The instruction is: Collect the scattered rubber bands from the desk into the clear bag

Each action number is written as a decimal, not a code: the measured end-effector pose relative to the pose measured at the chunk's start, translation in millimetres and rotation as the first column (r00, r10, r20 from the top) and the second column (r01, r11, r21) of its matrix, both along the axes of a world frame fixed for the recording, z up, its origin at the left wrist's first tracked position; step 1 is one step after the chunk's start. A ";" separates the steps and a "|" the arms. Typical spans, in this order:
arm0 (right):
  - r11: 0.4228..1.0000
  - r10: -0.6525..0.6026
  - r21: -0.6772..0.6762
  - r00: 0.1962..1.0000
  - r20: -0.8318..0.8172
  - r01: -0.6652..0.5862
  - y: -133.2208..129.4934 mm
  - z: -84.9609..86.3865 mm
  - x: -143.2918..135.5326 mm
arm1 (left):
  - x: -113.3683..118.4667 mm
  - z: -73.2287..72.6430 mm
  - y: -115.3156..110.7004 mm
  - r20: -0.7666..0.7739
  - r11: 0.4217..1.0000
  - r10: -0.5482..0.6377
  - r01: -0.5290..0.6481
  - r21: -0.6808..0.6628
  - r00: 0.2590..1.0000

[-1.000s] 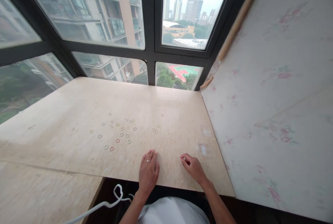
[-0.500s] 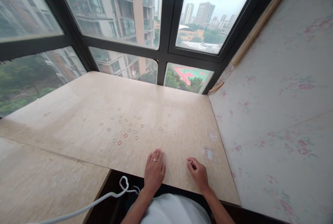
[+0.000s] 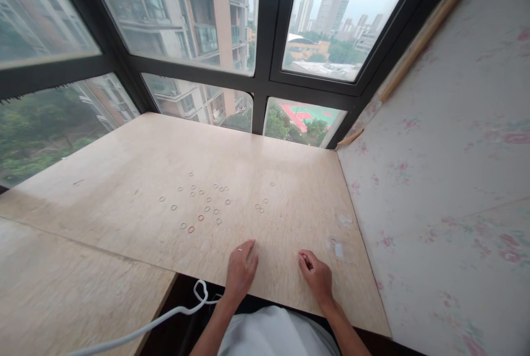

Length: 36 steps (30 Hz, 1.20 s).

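Observation:
My left hand (image 3: pixel 242 269) rests near the front edge of the tabletop, turned partly on its side. Its thumb stands apart from the fingers, and nothing shows in it; a ring is on one finger. Further right, my right hand (image 3: pixel 317 276) is closed, thumb against curled fingers, and whatever it may hold is too small or hidden. Beyond the left hand, several thin pale rings (image 3: pixel 207 209) lie scattered flat. Two reddish rings, a nearer one (image 3: pixel 191 229) and a farther one (image 3: pixel 201 218), lie among them. A smaller group of pale rings (image 3: pixel 261 211) lies straight ahead.
Clear tape-like patches (image 3: pixel 338 250) sit on the tabletop (image 3: pixel 136 146) at right. A flowered wall (image 3: pixel 447 168) bounds the right side, and dark window frames (image 3: pixel 261 85) the back. A white cable (image 3: pixel 165 314) loops by the front edge at left.
My left hand has gone from lying flat with fingers stretched to being turned on its side, fingers bent, slightly further left. The right hand stays closed in nearly the same place.

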State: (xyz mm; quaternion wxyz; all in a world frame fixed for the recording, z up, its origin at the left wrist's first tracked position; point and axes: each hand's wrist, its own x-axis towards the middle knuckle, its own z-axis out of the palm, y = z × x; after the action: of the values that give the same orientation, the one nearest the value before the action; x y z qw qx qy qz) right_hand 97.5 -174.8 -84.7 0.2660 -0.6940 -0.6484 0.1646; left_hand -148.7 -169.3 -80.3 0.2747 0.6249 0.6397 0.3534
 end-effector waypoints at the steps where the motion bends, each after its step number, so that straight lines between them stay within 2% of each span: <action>1: 1.000 -0.016 -0.002 1.000 0.011 0.016 2.7 0.3 -0.9 | -2.7 5.3 6.4 0.101 0.997 0.057 -0.052 -0.059 0.993; 3: 0.999 -0.050 0.001 0.998 0.022 0.050 7.9 1.0 -2.2 | -8.6 17.6 22.0 0.262 0.981 0.166 -0.131 -0.145 0.951; 5: 0.997 -0.077 0.010 0.997 0.013 0.077 11.7 1.5 -2.6 | -15.0 30.0 40.8 0.324 0.964 0.257 -0.217 -0.156 0.910; 8: 0.993 -0.110 0.030 0.994 -0.018 0.110 13.7 0.9 -1.9 | -26.4 43.0 72.5 0.308 0.928 0.372 -0.354 -0.117 0.875; 11: 0.990 -0.135 0.034 0.990 -0.042 0.136 13.4 -1.2 -0.2 | -43.9 47.2 102.8 0.172 0.908 0.420 -0.412 -0.078 0.891; 13: 0.989 -0.141 0.026 0.988 -0.060 0.143 13.3 -3.0 1.3 | -59.0 47.4 118.9 -0.009 0.908 0.414 -0.414 -0.072 0.910; 16: 0.989 -0.143 0.014 0.986 -0.081 0.144 13.5 -5.7 3.3 | -80.3 48.1 135.4 -0.309 0.905 0.379 -0.420 -0.075 0.872; 19: 0.990 -0.141 0.008 0.986 -0.091 0.143 13.8 -7.4 4.5 | -92.2 49.2 146.5 -0.475 0.924 0.261 -0.360 -0.129 0.841; 23: 0.989 -0.145 0.004 0.984 -0.102 0.146 14.3 -7.1 4.8 | -92.9 46.7 158.6 -0.493 0.937 0.122 -0.263 -0.229 0.862; 26: 0.987 -0.159 -0.006 0.981 -0.109 0.159 16.2 -5.2 4.6 | -89.6 42.7 165.2 -0.501 0.933 0.061 -0.227 -0.279 0.863; 31: 0.981 -0.196 -0.026 0.974 -0.113 0.194 21.2 -2.3 3.3 | -87.5 39.2 167.8 -0.522 0.930 0.023 -0.209 -0.302 0.853; 36: 0.982 -0.189 -0.006 0.975 -0.119 0.190 22.5 -2.4 1.7 | -82.5 40.9 161.3 -0.507 0.940 0.011 -0.182 -0.290 0.862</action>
State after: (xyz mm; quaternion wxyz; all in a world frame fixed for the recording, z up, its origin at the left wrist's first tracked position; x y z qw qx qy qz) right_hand 99.2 -152.3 -87.2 0.3208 -0.7408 -0.5628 0.1777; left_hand -231.2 -8.0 -39.4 0.1823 0.6069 0.7692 0.0824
